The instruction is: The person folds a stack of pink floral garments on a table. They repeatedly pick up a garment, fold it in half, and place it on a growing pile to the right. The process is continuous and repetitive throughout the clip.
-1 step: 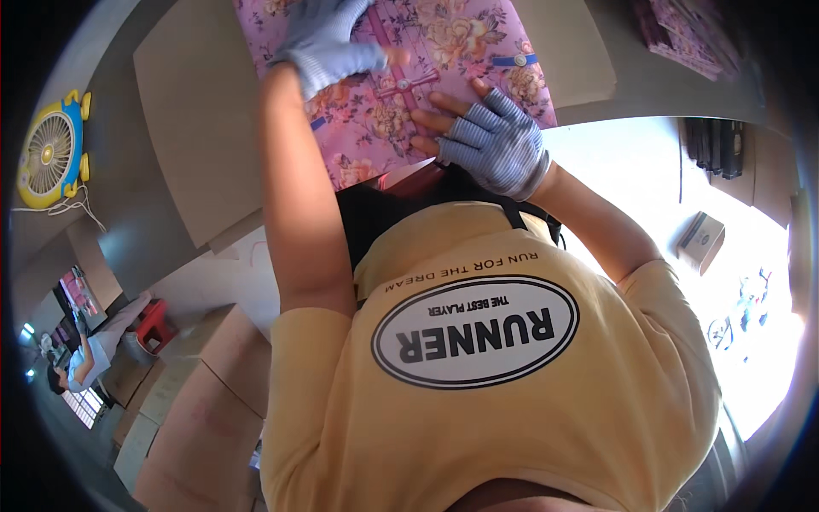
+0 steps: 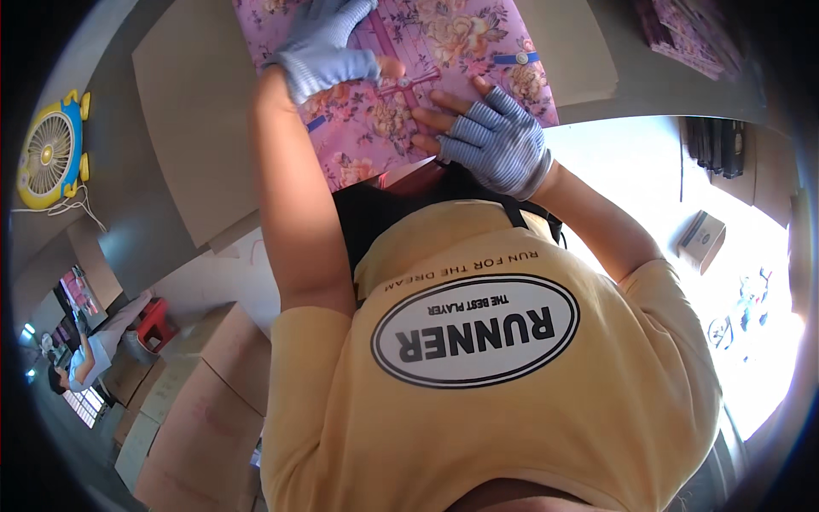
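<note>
A flat pink flowered piece point(image 2: 461, 38) with a darker pink band, a bow and blue straps on it lies on the work table. It may be a paper bag or a sheet; I cannot tell which. My left hand point(image 2: 328, 55), in a striped fingerless glove, rests on its far left part, thumb stretched to the right near the bow. The upper edge of the picture cuts off some of its fingertips. My right hand point(image 2: 495, 141), gloved alike, lies over the near right edge with its fingers spread toward the bow. Neither hand grips anything.
Brown board point(image 2: 192, 128) lies under the flowered piece. More pink flowered pieces point(image 2: 695, 38) are stacked at the far right. A yellow and blue fan point(image 2: 49, 154) stands at left. Cartons point(image 2: 200, 410), a red stool point(image 2: 153, 324) and another person point(image 2: 90, 358) are at lower left.
My left hand and forearm have shifted very slightly to the left on the flowered piece. My right hand stays practically in place.
</note>
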Tool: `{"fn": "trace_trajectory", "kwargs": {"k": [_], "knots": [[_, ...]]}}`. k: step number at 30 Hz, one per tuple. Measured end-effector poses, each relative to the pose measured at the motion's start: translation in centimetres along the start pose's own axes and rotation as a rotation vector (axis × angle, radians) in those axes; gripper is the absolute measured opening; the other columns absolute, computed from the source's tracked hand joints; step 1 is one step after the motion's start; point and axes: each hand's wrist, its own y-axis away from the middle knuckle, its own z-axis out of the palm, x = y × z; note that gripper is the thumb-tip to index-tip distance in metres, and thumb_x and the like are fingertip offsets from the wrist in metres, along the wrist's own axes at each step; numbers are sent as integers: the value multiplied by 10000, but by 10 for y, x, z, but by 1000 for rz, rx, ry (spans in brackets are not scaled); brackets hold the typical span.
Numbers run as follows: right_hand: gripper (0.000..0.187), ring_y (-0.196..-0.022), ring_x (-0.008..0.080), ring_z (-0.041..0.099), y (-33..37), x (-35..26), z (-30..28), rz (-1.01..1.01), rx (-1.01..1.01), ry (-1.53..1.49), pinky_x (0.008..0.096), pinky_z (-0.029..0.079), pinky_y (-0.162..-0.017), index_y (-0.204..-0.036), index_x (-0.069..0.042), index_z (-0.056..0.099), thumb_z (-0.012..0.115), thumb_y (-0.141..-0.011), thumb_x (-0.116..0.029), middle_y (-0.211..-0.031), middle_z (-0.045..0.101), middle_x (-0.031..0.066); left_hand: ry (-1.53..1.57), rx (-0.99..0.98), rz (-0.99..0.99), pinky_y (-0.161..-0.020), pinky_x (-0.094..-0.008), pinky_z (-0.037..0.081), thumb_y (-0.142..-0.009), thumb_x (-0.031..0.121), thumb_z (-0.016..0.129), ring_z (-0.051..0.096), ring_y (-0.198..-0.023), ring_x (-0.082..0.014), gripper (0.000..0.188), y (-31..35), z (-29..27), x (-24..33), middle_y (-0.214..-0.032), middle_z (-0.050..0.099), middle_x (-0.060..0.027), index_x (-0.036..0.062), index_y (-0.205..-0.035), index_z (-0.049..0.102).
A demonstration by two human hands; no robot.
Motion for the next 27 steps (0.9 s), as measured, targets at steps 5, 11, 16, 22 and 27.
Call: {"fn": "trace_trajectory", "kwargs": {"k": [5, 11, 16, 22, 27], "knots": [[400, -1256, 198, 498, -1, 2, -4, 5, -41, -34, 472, 304, -1095, -1173, -186, 631, 565, -780, -150, -1326, 560, 15, 212, -56, 4, -1166, -443, 82, -587, 560, 803, -1, -1438, -404, 1197, 9, -9, 9, -1538, 10, -283, 128, -1506, 169], [398, -1265, 213, 488, -1, 3, -7, 50, -90, -65, 488, 288, -1101, -1205, -191, 621, 592, -809, -213, -1320, 561, 37, 205, 62, 54, -1162, -435, 128, -591, 554, 801, 69, -1432, -406, 1161, 7, 7, 3, -1540, 43, -270, 148, -1500, 203], [393, -1268, 223, 485, 2, 6, -4, 31, -76, -66, 495, 280, -1103, -1205, -187, 629, 588, -819, -248, -1317, 562, 47, 179, -2, 1, -1159, -434, 139, -599, 566, 788, 92, -1428, -408, 1139, 8, -2, 11, -1537, 59, -277, 151, -1496, 221], [432, -1276, 226, 480, 3, 10, -6, 5, -79, -135, 498, 277, -1106, -1187, -182, 639, 623, -757, -223, -1326, 558, 35, 172, -17, 18, -1162, -447, 105, -608, 583, 773, 83, -1430, -408, 1141, 8, -4, 10, -1529, 64, -296, 129, -1495, 218], [456, -1258, 229, 500, 4, 8, -6, 14, -70, -151, 500, 280, -1104, -1155, -176, 650, 636, -699, -181, -1306, 574, 38, 134, 38, 70, -1155, -471, 105, -628, 585, 753, 93, -1423, -414, 1110, 9, 5, 2, -1522, 88, -298, 119, -1488, 230]]}}
